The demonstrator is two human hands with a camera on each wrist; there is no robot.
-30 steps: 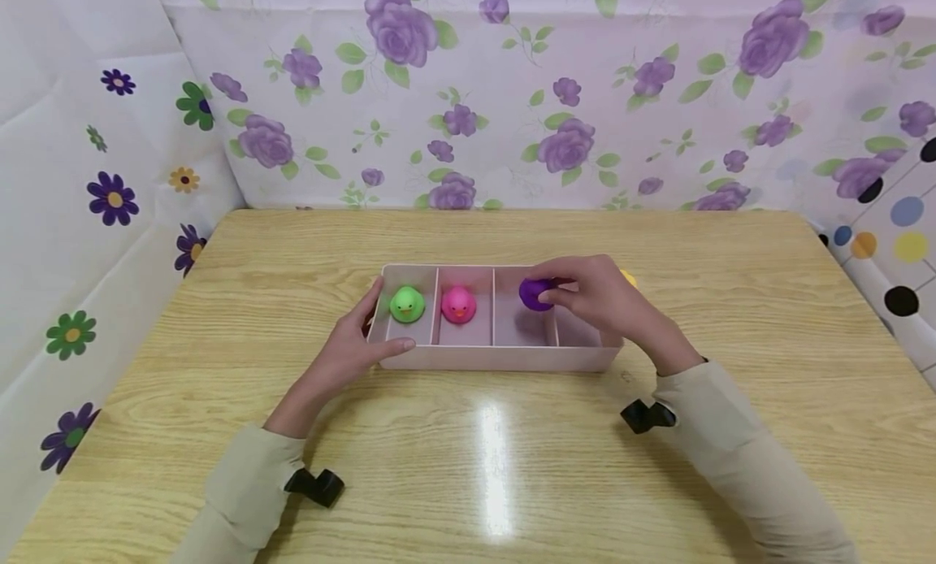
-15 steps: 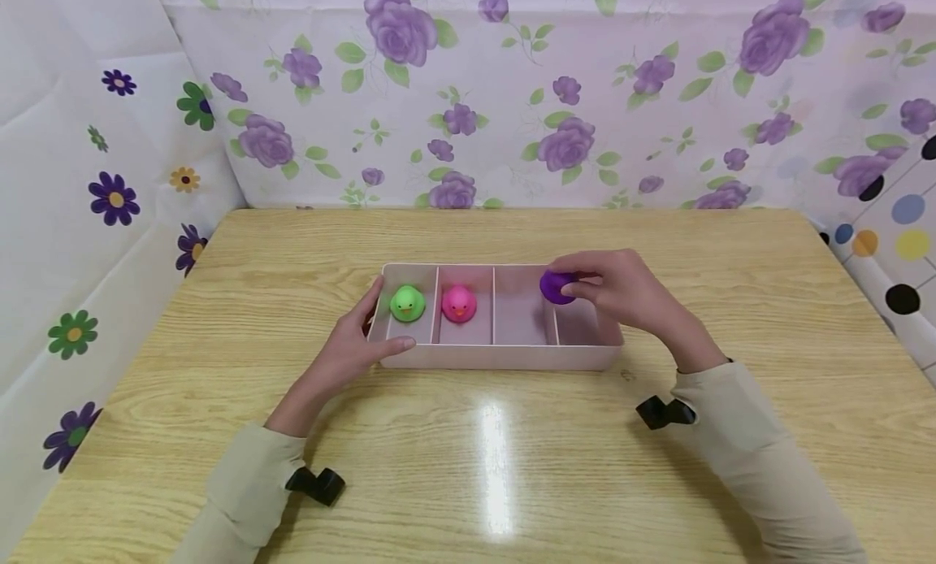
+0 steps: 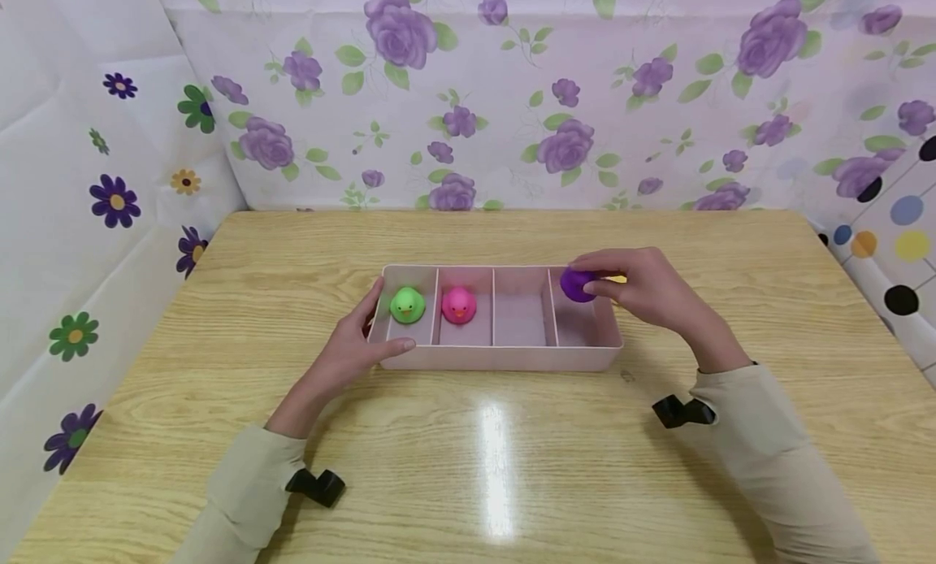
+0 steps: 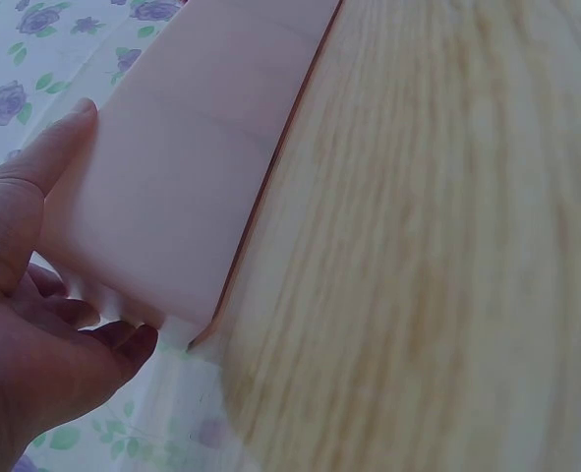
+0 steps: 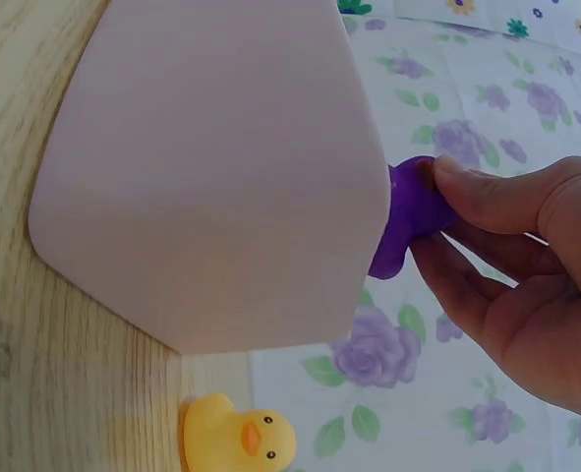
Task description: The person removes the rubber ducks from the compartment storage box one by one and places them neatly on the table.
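A pale pink divided box (image 3: pixel 497 358) lies lengthwise on the table. My left hand (image 3: pixel 351 349) grips its left end, the thumb over the front rim and the fingers round the end wall. A green rubber duck (image 3: pixel 407 305) sits in the leftmost compartment, and a pink rubber duck (image 3: pixel 459 305) in the one beside it. My right hand (image 3: pixel 651 292) pinches a purple rubber duck (image 3: pixel 576 285) over the rightmost compartment. In the right wrist view, that duck's lower part is partly hidden behind the box's rim.
A yellow rubber duck (image 5: pixel 239 437) stands on the table beyond the box's right end, mostly hidden by my right hand in the head view. Flowered cloth (image 3: pixel 468 93) hangs behind the wooden table (image 3: pixel 409 450) and along its left side.
My right hand has carried the purple duck rightward, from over the third compartment to over the rightmost one. The left hand and the box have stayed in place.
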